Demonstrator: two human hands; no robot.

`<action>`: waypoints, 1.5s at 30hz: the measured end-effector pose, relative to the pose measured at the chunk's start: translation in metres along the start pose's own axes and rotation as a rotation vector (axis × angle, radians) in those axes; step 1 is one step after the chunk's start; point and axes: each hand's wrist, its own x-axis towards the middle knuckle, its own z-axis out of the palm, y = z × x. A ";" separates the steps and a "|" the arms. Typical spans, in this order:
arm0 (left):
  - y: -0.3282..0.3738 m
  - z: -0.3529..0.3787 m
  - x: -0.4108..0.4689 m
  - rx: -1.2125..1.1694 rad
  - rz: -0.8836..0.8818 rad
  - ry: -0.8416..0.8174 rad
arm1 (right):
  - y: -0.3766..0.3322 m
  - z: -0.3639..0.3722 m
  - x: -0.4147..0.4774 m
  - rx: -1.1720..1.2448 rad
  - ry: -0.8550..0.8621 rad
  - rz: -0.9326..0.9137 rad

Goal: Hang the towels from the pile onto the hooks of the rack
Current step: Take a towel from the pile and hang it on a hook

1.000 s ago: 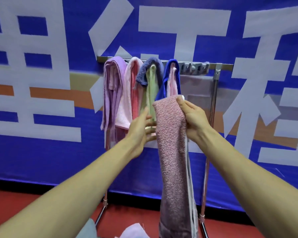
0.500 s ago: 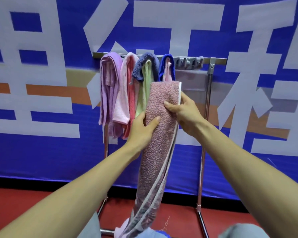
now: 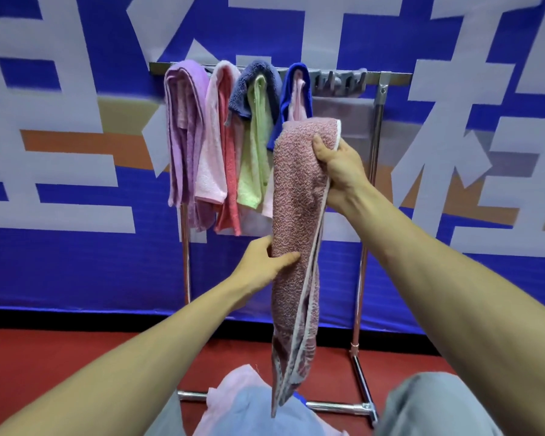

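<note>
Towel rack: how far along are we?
Done: several towels hang on the chrome rack, from the lilac towel to the royal blue towel. In hand: the right hand grips the top of the mottled pink terry towel, the left hand its middle; it is not yet hooked. Left: grey hooks stand free beside the blue one, and pale pink and light blue towels lie in the pile below.

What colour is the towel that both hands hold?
The held towel is mottled dusty pink with a white edge; head view.
</note>
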 end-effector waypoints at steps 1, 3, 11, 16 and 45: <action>0.003 0.002 0.004 -0.024 0.010 0.015 | 0.000 -0.003 0.002 0.003 0.003 -0.007; 0.012 0.004 0.010 -0.089 0.019 0.036 | -0.001 -0.008 0.005 -0.010 0.012 -0.018; 0.050 -0.001 0.037 0.038 0.107 0.172 | -0.013 -0.031 -0.001 -0.328 -0.229 0.096; 0.078 -0.008 0.049 0.071 0.104 0.204 | -0.022 -0.035 0.004 -0.227 -0.127 0.137; 0.230 -0.016 0.152 0.269 0.135 -0.404 | -0.071 -0.046 0.067 -0.249 -0.365 0.022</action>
